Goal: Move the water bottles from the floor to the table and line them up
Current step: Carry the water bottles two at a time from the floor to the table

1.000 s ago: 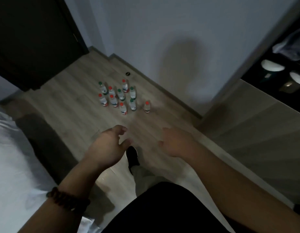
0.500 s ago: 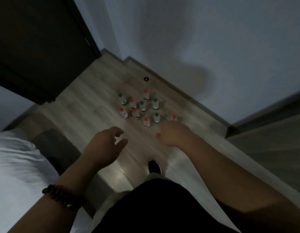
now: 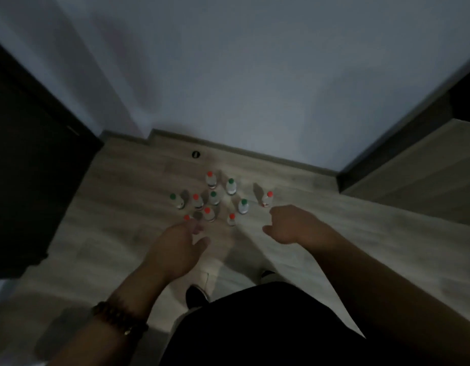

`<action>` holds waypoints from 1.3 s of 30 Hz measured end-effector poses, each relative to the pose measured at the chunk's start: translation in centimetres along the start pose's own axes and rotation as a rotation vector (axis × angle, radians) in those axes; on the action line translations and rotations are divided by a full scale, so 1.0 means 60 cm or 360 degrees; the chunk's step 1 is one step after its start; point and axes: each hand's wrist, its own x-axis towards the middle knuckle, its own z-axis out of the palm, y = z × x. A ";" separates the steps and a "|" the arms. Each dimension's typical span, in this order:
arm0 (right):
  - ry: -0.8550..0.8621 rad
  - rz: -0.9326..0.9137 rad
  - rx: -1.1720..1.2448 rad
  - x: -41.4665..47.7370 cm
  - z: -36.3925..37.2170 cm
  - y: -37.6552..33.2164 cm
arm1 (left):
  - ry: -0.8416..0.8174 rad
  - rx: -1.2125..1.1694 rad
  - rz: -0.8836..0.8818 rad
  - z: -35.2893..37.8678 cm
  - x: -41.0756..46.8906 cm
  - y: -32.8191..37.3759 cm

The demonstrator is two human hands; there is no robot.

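water bottles [image 3: 214,198]: ten, clear, red/green caps | upright, clustered on floor [image 3: 123,207] | just beyond left fingers [image 3: 194,227] and right fingers [image 3: 278,212]

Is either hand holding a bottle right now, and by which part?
Neither. The left hand and right hand both reach empty toward the bottles on the floor.

A dark door [image 3: 30,167] stands left; a black disc [image 3: 195,154] lies near the baseboard [image 3: 255,154].
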 end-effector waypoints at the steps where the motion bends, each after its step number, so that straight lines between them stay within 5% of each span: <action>1: 0.0011 0.0048 0.0024 -0.001 0.006 -0.010 | -0.0027 0.0012 0.0047 -0.007 0.013 -0.017; 14: -0.0074 0.0238 0.0336 0.083 0.084 -0.056 | -0.0362 0.0116 0.0259 0.012 0.174 -0.066; 20: -0.0243 0.0215 0.0592 0.204 0.158 -0.028 | -0.0398 0.0122 0.0078 0.065 0.251 -0.079; 28: -0.0209 0.0439 0.0895 0.406 0.288 0.042 | -0.0476 -0.0170 -0.0259 0.249 0.377 -0.154; 39: -0.0072 0.0541 0.1042 0.722 0.538 0.104 | -0.0480 -0.0160 -0.0169 0.544 0.685 -0.325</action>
